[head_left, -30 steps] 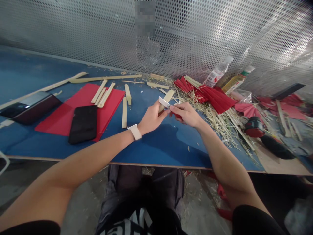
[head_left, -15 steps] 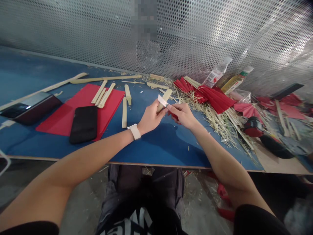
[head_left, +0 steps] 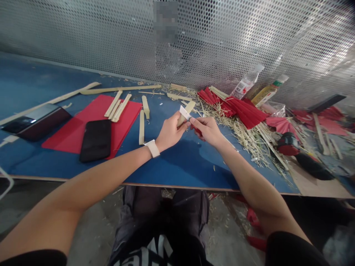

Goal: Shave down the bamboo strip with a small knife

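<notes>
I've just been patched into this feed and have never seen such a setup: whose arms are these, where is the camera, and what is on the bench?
There is no machine here: these are a person's two bare arms, filmed by one camera worn on the head, looking forward and down. The left hand, with a pale wristband, grips a short bamboo slat. The right hand holds a small knife with a red handle, its blade laid against the slat. On the blue table lie a red sheet with a black phone and more slats on it, a heap of bamboo shavings, folded red paper fans and two bottles by the perforated metal wall.
</notes>
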`<move>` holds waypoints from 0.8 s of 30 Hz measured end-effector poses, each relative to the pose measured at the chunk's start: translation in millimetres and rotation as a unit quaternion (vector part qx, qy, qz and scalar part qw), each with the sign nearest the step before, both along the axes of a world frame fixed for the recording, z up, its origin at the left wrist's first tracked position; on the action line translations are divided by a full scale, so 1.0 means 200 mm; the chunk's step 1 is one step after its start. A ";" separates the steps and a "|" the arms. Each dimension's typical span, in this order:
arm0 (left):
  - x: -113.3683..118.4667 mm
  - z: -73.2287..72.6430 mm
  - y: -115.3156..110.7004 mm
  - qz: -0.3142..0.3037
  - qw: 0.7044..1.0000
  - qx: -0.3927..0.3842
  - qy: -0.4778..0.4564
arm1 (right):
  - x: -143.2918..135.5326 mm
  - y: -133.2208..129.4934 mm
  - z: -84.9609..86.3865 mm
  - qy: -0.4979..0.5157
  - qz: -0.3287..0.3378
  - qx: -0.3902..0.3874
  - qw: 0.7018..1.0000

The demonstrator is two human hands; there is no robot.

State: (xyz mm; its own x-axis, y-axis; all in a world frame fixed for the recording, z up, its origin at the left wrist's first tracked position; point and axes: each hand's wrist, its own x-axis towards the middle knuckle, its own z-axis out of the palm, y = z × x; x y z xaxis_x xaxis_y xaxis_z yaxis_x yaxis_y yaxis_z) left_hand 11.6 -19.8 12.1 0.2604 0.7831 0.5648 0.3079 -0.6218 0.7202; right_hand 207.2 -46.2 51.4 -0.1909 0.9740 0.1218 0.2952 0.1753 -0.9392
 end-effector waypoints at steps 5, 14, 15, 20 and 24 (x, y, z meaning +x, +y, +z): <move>0.00 0.00 0.01 0.011 1.000 0.006 0.004 | -0.01 0.00 -0.01 0.001 -0.014 0.011 1.000; 0.02 0.00 0.00 0.035 0.999 0.016 -0.008 | -0.06 -0.02 -0.01 0.051 -0.035 0.003 0.998; 0.02 0.00 0.00 0.038 0.999 0.015 -0.010 | -0.06 -0.02 -0.01 0.061 -0.037 -0.002 0.997; 0.03 0.01 -0.01 0.048 0.999 0.015 -0.014 | -0.08 -0.03 -0.03 0.088 -0.045 -0.011 0.995; 0.03 0.02 -0.01 0.057 0.998 0.017 -0.013 | -0.10 -0.04 -0.03 0.101 -0.054 -0.018 0.993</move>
